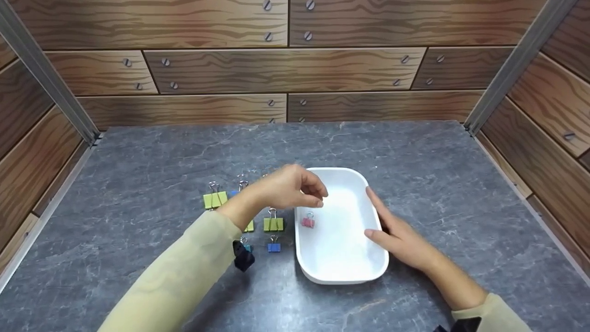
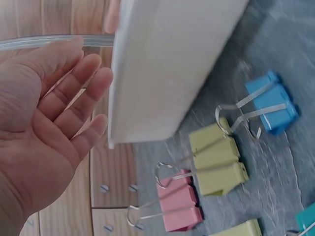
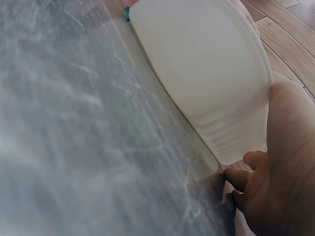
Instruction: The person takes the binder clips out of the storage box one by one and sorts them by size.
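Note:
My left hand [image 1: 295, 188] hovers over the left rim of a white tray [image 1: 341, 272], its fingers loosely bent. In the left wrist view, nothing shows between those fingers. A small pink binder clip [image 1: 308, 222] lies inside the tray near the left wall. At the tray's right side, my right hand [image 1: 401, 240] holds the rim, thumb reaching over the edge. The right wrist view shows its other fingers bent low beside the tray's outer wall. Left of the tray lie a yellow-green binder clip [image 1: 273, 224] and a blue binder clip [image 1: 274, 247].
Further left are another yellow-green clip [image 1: 215, 199] and a teal clip [image 1: 248, 247], partly covered by my left arm. Another pink clip [image 2: 179, 202] shows in the left wrist view. Wood-patterned walls [image 1: 216, 69] enclose the grey marbled table [image 1: 442, 170].

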The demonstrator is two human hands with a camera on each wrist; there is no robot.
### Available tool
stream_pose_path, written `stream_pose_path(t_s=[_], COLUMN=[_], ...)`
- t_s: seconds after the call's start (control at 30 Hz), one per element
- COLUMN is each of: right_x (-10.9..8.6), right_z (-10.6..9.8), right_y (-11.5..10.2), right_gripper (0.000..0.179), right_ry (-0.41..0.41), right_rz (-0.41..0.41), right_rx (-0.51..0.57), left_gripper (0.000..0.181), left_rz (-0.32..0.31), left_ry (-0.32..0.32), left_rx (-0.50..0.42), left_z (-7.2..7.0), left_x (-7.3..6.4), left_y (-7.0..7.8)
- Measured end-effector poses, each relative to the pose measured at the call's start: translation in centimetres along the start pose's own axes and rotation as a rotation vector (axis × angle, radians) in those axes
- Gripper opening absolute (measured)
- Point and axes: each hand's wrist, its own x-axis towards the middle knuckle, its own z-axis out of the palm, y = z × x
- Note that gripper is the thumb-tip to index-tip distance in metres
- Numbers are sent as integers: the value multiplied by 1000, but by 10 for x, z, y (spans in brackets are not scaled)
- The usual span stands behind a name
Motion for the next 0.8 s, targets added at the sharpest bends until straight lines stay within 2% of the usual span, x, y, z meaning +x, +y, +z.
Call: stream_pose_path(t_s=[0.33, 0.47, 0.63, 0.8], right_x=[0, 0, 0, 0], right_z=[1, 0, 0, 0], right_y=[-1, -1, -3, -2], right_gripper=[84, 84, 84, 84], right_ry=[-8, -5, -1, -8], right_rz=[0, 0, -1, 0], right_rx=[13, -2, -15, -4], left_gripper=[21, 22, 19, 18], left_rz=[-11, -16, 15, 31], left_ry=[-118, -119, -109, -126], left_rx=[75, 113, 196, 276], left_z=[3, 4, 9, 12], left_x=[6, 7, 10, 12], left_y=[-18, -22, -26, -27])
